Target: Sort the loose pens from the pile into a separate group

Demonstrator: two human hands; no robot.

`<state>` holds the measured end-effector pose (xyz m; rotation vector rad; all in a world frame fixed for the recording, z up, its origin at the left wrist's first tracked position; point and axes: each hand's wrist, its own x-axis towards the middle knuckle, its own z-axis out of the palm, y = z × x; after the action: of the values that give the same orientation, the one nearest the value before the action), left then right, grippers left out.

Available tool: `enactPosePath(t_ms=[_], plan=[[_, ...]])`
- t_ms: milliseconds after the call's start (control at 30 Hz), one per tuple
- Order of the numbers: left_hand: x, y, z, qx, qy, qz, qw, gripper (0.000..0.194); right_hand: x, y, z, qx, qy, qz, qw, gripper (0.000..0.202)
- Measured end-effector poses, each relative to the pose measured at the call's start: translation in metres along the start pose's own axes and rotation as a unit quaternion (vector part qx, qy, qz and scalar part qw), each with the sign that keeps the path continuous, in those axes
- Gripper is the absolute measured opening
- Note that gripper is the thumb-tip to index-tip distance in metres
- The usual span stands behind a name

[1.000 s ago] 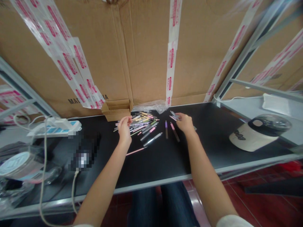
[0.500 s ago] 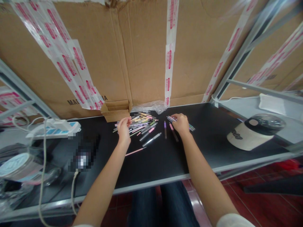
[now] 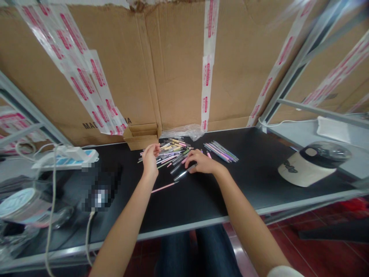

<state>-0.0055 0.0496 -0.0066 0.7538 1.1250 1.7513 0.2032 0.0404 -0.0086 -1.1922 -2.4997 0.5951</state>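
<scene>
My right hand (image 3: 201, 161) reaches over the near right side of a loose pile of pens and thin sticks (image 3: 173, 148). Its fingers are closed on one end of a clear, silvery pen (image 3: 182, 175) that lies on the black tabletop. At the pile's left edge, my left hand (image 3: 150, 156) holds its thumb and fingers pinched together; whatever may be between them is too small to make out. To the right lies a neat row of pens (image 3: 220, 151), side by side. A thin pink stick (image 3: 164, 187) rests alone in front of the pile.
A small open cardboard box (image 3: 142, 142) and crumpled clear plastic (image 3: 191, 132) stand behind the pile. At right sits a white-and-black cap (image 3: 311, 163). A power strip (image 3: 69, 158), a cable (image 3: 90, 231) and a round tub (image 3: 21, 204) are at left.
My right hand has moved left from the row of pens, leaving it uncovered, and has closed on the clear pen. My left hand stays nearly where it was.
</scene>
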Motion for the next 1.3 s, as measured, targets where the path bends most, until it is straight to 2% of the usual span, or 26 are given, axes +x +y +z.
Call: enactPosePath(t_ms=[133, 233, 300, 433, 533, 633, 700, 767, 867, 1033, 1100, 1300], plan=[[0.003, 0.007, -0.003, -0.003, -0.009, -0.017, 1.000, 0.017, 0.001, 0.000, 0.000, 0.008, -0.002, -0.005, 1.000, 0.016], [0.005, 0.009, -0.006, 0.023, -0.036, -0.037, 0.998, 0.017, 0.001, 0.000, -0.002, 0.030, 0.010, -0.018, 0.999, 0.014], [0.007, 0.009, -0.008, 0.047, -0.058, -0.046, 0.996, 0.018, 0.002, 0.001, -0.003, 0.060, 0.049, -0.033, 0.996, 0.010], [0.008, 0.011, -0.009, 0.098, -0.106, -0.033, 0.989, 0.016, 0.004, 0.001, -0.002, 0.165, 0.183, -0.040, 0.968, 0.010], [0.001, 0.015, -0.005, 0.146, -0.203, -0.016, 0.968, 0.016, 0.009, -0.003, 0.003, 0.261, 0.225, -0.041, 0.938, 0.016], [-0.010, 0.020, 0.000, 0.166, -0.357, -0.008, 0.919, 0.024, 0.016, -0.011, 0.014, 0.326, 0.214, -0.049, 0.919, 0.021], [-0.016, 0.021, 0.002, 0.158, -0.416, -0.008, 0.896, 0.031, 0.021, -0.018, 0.023, 0.346, 0.206, -0.058, 0.914, 0.024], [-0.017, 0.020, 0.002, 0.153, -0.412, -0.001, 0.898, 0.033, 0.026, -0.023, 0.032, 0.365, 0.204, -0.060, 0.907, 0.026], [-0.012, 0.018, -0.001, 0.138, -0.367, -0.004, 0.920, 0.029, 0.032, -0.030, 0.044, 0.380, 0.229, -0.050, 0.895, 0.027], [0.000, 0.019, -0.008, 0.070, -0.296, -0.014, 0.953, 0.029, 0.031, -0.036, 0.054, 0.242, 0.263, 0.009, 0.934, 0.015], [0.001, 0.019, -0.008, 0.063, -0.283, -0.020, 0.957, 0.031, 0.030, -0.036, 0.054, 0.210, 0.275, 0.030, 0.938, 0.015], [-0.002, 0.015, -0.005, 0.092, -0.289, -0.018, 0.953, 0.034, 0.027, -0.019, 0.043, 0.257, 0.348, 0.085, 0.897, 0.022]])
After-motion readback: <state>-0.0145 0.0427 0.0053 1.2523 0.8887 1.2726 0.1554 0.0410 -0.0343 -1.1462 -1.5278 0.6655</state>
